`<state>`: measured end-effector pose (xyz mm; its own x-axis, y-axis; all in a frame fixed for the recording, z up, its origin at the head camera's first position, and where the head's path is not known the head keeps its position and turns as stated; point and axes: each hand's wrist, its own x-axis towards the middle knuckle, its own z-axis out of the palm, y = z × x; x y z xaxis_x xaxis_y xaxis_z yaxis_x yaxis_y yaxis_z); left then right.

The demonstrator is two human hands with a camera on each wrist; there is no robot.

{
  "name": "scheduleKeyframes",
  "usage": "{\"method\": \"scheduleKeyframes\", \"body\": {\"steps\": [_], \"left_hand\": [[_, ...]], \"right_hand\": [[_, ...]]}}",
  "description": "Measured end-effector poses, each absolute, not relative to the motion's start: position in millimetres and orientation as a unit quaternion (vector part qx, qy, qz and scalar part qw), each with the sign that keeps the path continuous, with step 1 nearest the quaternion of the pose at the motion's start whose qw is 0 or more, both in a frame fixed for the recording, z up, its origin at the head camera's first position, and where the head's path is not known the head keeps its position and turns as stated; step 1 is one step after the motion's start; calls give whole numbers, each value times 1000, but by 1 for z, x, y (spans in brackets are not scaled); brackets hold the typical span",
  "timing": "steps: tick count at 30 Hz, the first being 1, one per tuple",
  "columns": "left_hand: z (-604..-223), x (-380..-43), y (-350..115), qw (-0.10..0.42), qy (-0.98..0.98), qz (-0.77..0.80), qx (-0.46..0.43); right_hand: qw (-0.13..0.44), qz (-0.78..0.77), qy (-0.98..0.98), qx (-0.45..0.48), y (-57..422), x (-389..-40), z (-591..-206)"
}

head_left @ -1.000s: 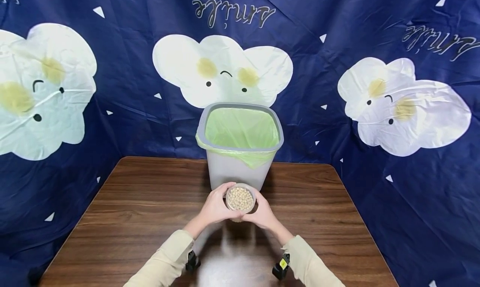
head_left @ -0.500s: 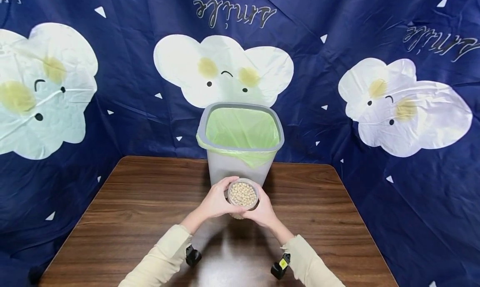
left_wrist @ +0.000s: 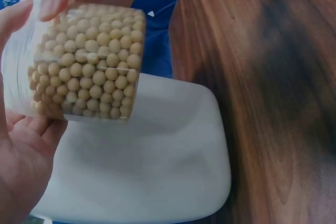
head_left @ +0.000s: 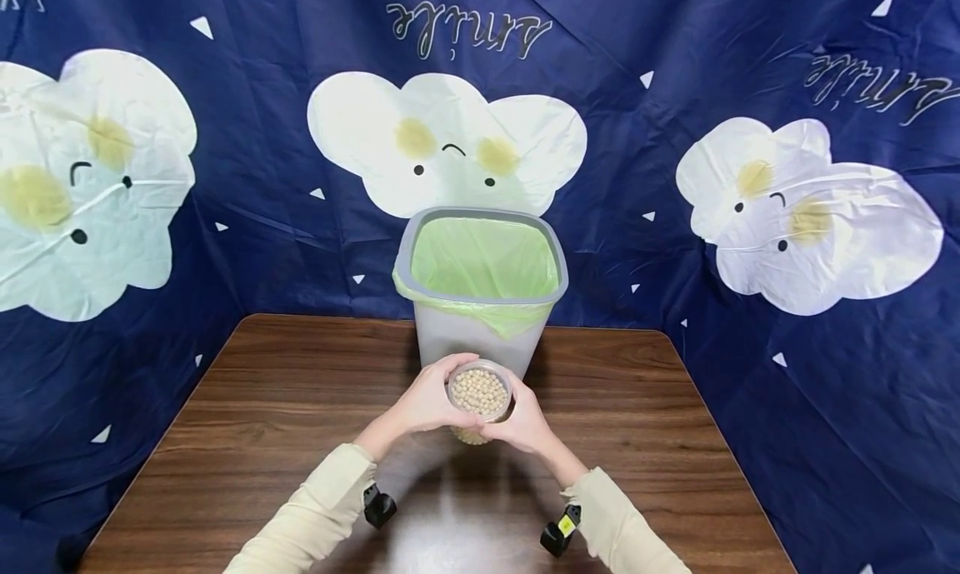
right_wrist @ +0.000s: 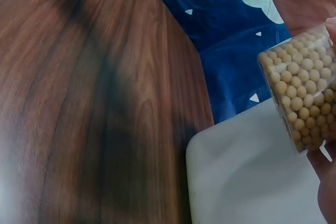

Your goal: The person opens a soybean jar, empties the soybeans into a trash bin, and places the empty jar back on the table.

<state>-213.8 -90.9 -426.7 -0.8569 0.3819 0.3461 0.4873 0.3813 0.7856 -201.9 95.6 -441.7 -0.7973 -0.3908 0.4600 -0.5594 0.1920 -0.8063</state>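
Observation:
A clear round jar (head_left: 480,392) full of pale, round soybeans is held up over the table, in front of the bin. My left hand (head_left: 429,401) grips it from the left and my right hand (head_left: 527,421) from the right, with the thumbs nearly meeting at its near side. In the left wrist view the see-through wall shows soybeans (left_wrist: 89,61) packed nearly to the top. Part of the jar (right_wrist: 304,90) is cut off by the frame edge in the right wrist view. Whether a clear lid covers its mouth, I cannot tell.
Behind the jar stands a pale grey bin (head_left: 480,328) with a grey rim and a green liner bag (head_left: 483,257). The brown wooden table (head_left: 315,391) ends at a dark blue cloth (head_left: 622,166) printed with clouds, hanging at the back and sides.
Both hands have shifted the jar slightly, first up and to the right, then back left. A little more of its lower body shows beneath the hands now. The bin has not moved.

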Motion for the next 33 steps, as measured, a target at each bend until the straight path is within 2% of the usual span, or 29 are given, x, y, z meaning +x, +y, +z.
{"method": "scheduleKeyframes", "body": {"steps": [19, 33], "left_hand": [[-437, -213, -90, 128, -838, -462, -260], [-439, -214, -87, 142, -830, -469, -265]], "right_hand": [[118, 545, -778, 288, 86, -195, -441], [157, 542, -779, 275, 83, -194, -443]]}}
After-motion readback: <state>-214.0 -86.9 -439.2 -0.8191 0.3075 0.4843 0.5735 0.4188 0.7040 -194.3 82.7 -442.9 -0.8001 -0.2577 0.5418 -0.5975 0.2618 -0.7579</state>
